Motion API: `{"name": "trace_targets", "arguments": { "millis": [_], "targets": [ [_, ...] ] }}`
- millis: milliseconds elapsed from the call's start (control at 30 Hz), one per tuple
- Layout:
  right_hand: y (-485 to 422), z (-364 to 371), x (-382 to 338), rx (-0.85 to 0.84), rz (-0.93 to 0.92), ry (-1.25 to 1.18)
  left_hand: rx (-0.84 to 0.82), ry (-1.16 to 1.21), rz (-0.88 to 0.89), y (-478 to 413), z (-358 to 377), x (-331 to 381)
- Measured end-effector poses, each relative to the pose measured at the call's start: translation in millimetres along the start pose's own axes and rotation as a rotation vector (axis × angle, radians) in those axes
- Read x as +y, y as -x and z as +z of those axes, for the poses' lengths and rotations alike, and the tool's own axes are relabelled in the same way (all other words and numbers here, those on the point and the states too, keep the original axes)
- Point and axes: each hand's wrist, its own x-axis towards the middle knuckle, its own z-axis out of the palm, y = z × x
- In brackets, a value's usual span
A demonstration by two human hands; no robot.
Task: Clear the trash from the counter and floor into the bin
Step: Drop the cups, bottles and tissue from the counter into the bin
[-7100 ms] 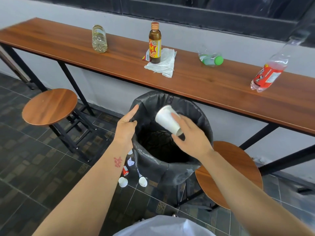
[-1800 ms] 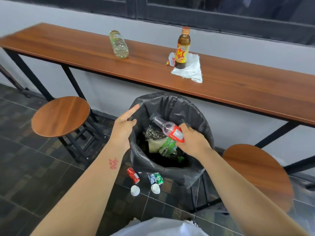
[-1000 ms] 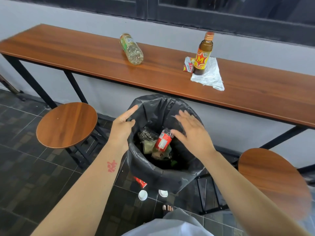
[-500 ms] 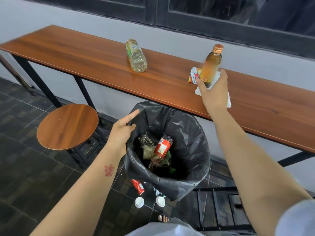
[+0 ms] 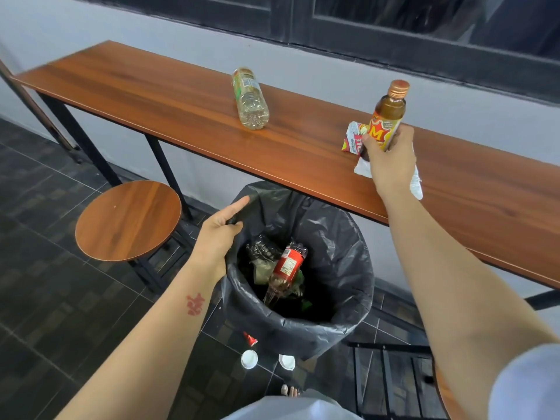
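My right hand grips a small brown glass bottle with a copper cap, upright over the wooden counter. Beside it lie a red and yellow wrapper and a white tissue, partly hidden by my hand. A clear plastic bottle lies on its side further left. My left hand holds the rim of the black bin bag, index finger stretched out. Inside the bin a red-labelled bottle rests on other trash. On the floor lie two white cups and a red can.
A round wooden stool stands left of the bin. A black metal stool frame is at the lower right. Black counter legs rise from the dark tiled floor. A toe shows near the bottom edge.
The red-labelled bottle dropped from my right hand into the bin. My right hand then rose to the counter and closed on the brown bottle, now lifted slightly. My left hand stayed on the bag rim.
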Motion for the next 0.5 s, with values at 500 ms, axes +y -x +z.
{"name": "trace_targets", "arguments": {
  "millis": [500],
  "targets": [
    [12.9, -3.4, -11.7, -0.208, 0.023, 0.035, 0.001, 0.011, -0.012, 1.7, 1.2, -1.6]
  ]
}}
